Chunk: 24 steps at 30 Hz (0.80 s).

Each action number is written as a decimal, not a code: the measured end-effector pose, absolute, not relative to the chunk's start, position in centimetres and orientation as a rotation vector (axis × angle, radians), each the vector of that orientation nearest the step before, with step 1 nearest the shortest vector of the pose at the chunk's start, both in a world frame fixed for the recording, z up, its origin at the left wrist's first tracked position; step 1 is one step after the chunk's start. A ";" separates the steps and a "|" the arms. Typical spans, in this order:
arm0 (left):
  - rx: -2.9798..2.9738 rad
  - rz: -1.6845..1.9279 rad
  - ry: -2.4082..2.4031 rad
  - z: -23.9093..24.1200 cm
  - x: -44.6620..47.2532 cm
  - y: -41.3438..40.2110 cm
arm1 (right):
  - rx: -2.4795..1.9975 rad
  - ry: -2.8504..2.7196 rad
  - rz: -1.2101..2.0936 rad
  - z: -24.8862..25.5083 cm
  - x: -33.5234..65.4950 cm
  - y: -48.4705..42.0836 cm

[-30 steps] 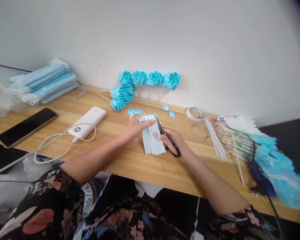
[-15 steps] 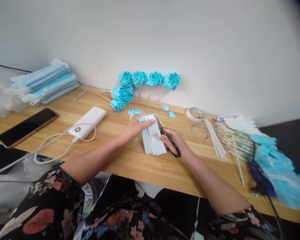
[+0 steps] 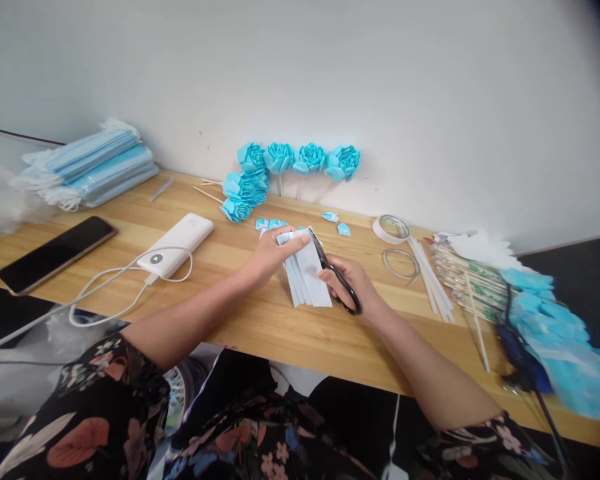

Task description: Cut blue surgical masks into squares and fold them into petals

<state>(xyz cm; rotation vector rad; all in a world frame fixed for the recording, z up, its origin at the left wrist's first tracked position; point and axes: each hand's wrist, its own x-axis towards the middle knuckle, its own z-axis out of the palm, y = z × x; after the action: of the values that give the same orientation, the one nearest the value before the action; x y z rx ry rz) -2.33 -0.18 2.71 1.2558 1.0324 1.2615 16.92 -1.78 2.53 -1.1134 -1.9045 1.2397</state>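
Note:
My left hand (image 3: 275, 253) pinches a fanned stack of pale blue-white strips (image 3: 307, 277) at its upper end, thumb on top. They look like folded sheet material; paper or fabric I cannot tell. My right hand (image 3: 347, 277) is closed round the black handles of a pair of scissors (image 3: 349, 293). The blades point up and away, lying along the right edge of the stack near my left thumb. Just behind the hands are small blue cut pieces (image 3: 344, 229) and some folded blue bits (image 3: 271, 225).
Several blue handmade flowers (image 3: 310, 158) on sticks lean by the wall. At left are face masks (image 3: 97, 163), a phone (image 3: 57, 255) and a white power bank (image 3: 180, 243) with a cable. Tape rolls (image 3: 391, 229), white strips (image 3: 433, 283), a glue gun (image 3: 517, 353) and blue material (image 3: 550, 320) lie right.
Very little differs. My hands, the strips and the scissors stay in almost the same place; the lower ends of the strips sit very slightly higher.

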 end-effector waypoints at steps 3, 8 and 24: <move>1.222 1.273 1.011 2.8 -2.4 -0.2 | -1.116 -1.924 1.236 2.5 16.9 -1.8; 1.195 1.274 1.005 2.7 -2.4 -0.1 | -1.083 -1.991 1.193 2.4 17.0 -1.8; 1.257 1.176 1.013 2.6 -2.4 -0.3 | -1.070 -1.999 1.178 2.1 17.2 -1.7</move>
<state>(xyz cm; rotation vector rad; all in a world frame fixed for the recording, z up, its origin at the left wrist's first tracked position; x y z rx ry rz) -2.40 -0.28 2.57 1.2571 1.0126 1.1757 17.15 -1.66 2.07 -1.0700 -1.9986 1.1783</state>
